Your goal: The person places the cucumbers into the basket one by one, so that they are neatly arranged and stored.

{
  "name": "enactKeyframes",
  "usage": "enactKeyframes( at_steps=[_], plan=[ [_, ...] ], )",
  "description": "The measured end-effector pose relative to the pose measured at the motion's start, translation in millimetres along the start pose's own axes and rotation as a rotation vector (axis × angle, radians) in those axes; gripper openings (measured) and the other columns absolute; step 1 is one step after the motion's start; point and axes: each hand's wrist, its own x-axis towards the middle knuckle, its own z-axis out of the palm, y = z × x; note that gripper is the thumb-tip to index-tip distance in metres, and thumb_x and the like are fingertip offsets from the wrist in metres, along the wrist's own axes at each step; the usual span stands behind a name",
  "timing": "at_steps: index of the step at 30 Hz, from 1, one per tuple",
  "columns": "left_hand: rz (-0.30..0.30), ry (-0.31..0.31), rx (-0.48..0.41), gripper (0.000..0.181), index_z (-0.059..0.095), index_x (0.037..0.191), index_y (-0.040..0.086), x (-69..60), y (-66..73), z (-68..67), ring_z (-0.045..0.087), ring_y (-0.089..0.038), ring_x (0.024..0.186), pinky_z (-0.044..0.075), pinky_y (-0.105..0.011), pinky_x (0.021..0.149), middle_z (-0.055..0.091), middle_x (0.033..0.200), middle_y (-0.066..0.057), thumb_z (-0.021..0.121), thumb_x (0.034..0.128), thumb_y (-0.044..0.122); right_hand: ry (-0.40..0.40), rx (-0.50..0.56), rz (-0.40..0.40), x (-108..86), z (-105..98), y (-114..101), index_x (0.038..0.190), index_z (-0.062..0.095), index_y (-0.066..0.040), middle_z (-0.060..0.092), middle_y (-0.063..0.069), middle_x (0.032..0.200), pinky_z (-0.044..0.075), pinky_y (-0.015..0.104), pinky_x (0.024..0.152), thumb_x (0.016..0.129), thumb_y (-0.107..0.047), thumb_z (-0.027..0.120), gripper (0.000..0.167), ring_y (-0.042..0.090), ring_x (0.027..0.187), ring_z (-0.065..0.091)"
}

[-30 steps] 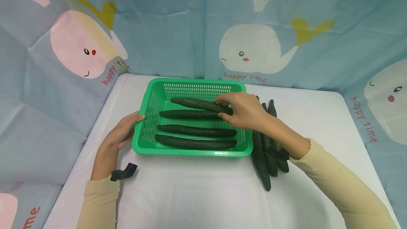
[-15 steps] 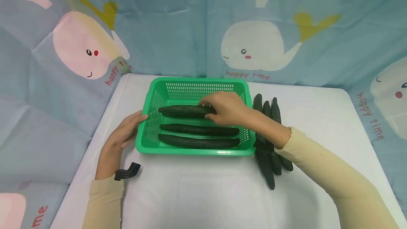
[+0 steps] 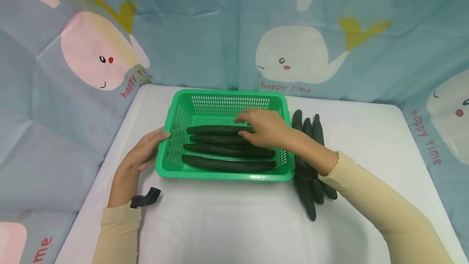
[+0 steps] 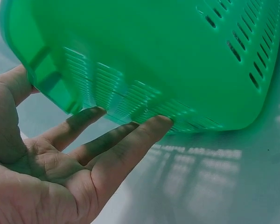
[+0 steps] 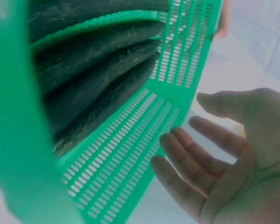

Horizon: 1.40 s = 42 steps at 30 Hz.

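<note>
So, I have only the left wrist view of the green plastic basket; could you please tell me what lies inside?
Observer: Four long, dark green cucumbers, side by side in the green plastic basket.
Operator: Thank you; does the right hand hold one?
Observer: No, the right wrist view shows nothing between its fingers and thumb.
Operator: And are any cucumbers outside?
Observer: Yes, three more cucumbers lie on the white cloth, right of the basket.

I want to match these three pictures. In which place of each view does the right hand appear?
Head view: the right hand is slightly right of the centre, over the right part of the green basket.
Left wrist view: the right hand is not in it.
Right wrist view: it is at the lower right, its fingers spread and pointing left.
Shared landmark: the green basket shows in all three views.
</note>
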Motion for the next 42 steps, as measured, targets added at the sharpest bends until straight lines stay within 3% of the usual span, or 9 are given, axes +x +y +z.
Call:
enactKeyframes(
  at_steps=[5, 12, 16, 22, 28, 34, 42],
  plan=[
    [0.006, -0.001, -0.009, 0.069, 0.015, 0.165, -0.009, 1.7, 1.2, 0.2, 0.077, -0.012, 0.107, 0.066, -0.030, 0.086, 0.077, 0.122, 0.005, 0.047, 0.1145, 0.025, 0.017, 0.041, 0.031, -15.8, -6, 11, 0.136, 0.071, -0.015, 0.073, 0.004, 0.136, 0.064, 0.045, 0.084, 0.102, -0.030, 0.071, 0.036, 0.023, 0.111, 0.076],
    [0.003, -0.009, 0.000, 0.069, 0.014, 0.165, -0.010, -0.5, -0.6, -0.8, 0.077, -0.010, 0.106, 0.066, -0.029, 0.085, 0.077, 0.120, 0.007, 0.046, 0.1147, 0.026, 0.065, 0.088, 0.079, -40.5, -5, 25, 0.137, 0.070, -0.016, 0.071, 0.004, 0.136, 0.063, 0.043, 0.075, 0.102, -0.031, 0.072, 0.038, 0.024, 0.115, 0.074],
    [0.001, -0.013, 0.017, 0.067, 0.017, 0.164, -0.012, -4.0, -6.5, -1.3, 0.077, -0.010, 0.105, 0.066, -0.029, 0.085, 0.077, 0.119, 0.006, 0.045, 0.1149, 0.025, 0.105, 0.159, 0.109, -54.8, 2, 30, 0.145, 0.062, -0.013, 0.070, 0.007, 0.136, 0.063, 0.045, 0.083, 0.102, -0.030, 0.072, 0.048, 0.027, 0.119, 0.072],
    [0.004, -0.035, 0.011, 0.068, 0.013, 0.167, -0.006, 0.9, -7.1, 2.2, 0.076, -0.009, 0.107, 0.065, -0.029, 0.087, 0.076, 0.122, 0.006, 0.045, 0.1148, 0.025, 0.203, 0.245, 0.176, -80.1, 2, 45, 0.155, 0.050, -0.010, 0.070, 0.012, 0.139, 0.059, 0.053, 0.095, 0.101, -0.026, 0.073, 0.061, 0.031, 0.124, 0.070],
    [0.019, -0.018, -0.006, 0.070, 0.009, 0.168, -0.004, 1.4, -2.0, 0.6, 0.075, -0.008, 0.109, 0.065, -0.027, 0.087, 0.076, 0.123, 0.009, 0.045, 0.1146, 0.023, 0.265, 0.314, 0.215, -103.1, 6, 60, 0.152, 0.053, -0.005, 0.064, 0.017, 0.146, 0.053, 0.060, 0.110, 0.103, -0.022, 0.071, 0.055, 0.039, 0.131, 0.066],
    [0.002, -0.024, -0.011, 0.068, 0.014, 0.166, -0.008, 4.0, -0.7, 0.4, 0.077, -0.009, 0.106, 0.065, -0.028, 0.087, 0.078, 0.119, 0.007, 0.045, 0.1146, 0.023, 0.309, 0.327, 0.241, -120.0, 15, 73, 0.146, 0.059, -0.004, 0.067, 0.017, 0.136, 0.054, 0.059, 0.108, 0.103, -0.020, 0.070, 0.047, 0.041, 0.126, 0.065],
    [-0.012, 0.005, 0.006, 0.070, 0.013, 0.166, -0.007, 1.3, 1.0, 1.3, 0.076, -0.009, 0.107, 0.065, -0.029, 0.087, 0.077, 0.119, 0.008, 0.047, 0.1141, 0.025, 0.352, 0.331, 0.257, -128.0, 29, 81, 0.146, 0.059, -0.002, 0.064, 0.021, 0.137, 0.055, 0.061, 0.106, 0.104, -0.018, 0.069, 0.046, 0.043, 0.128, 0.063]
  ],
)
